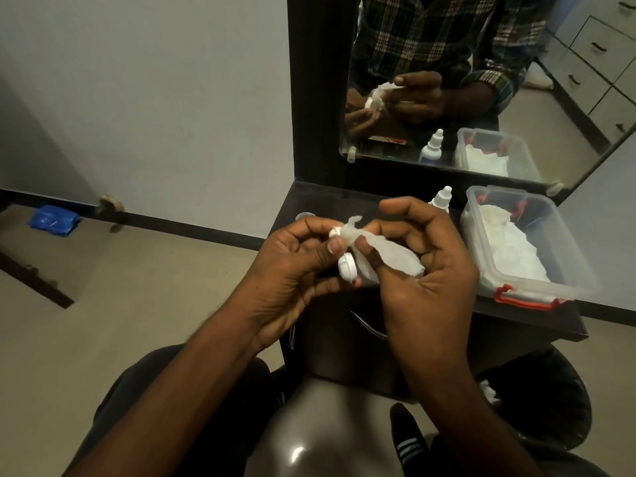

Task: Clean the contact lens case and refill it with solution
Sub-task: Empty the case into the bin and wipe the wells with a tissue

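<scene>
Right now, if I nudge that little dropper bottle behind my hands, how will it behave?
The dropper bottle stands upright on the dark shelf, tall and narrow, so a nudge would probably tip it. It looks like small plastic, so likely light. Its body looks round, so once down it may roll toward the plastic box beside it.

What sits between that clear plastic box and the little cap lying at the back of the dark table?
In the head view, the white dropper bottle stands between the cap and the plastic box. The right hand partly hides that stretch.
</scene>
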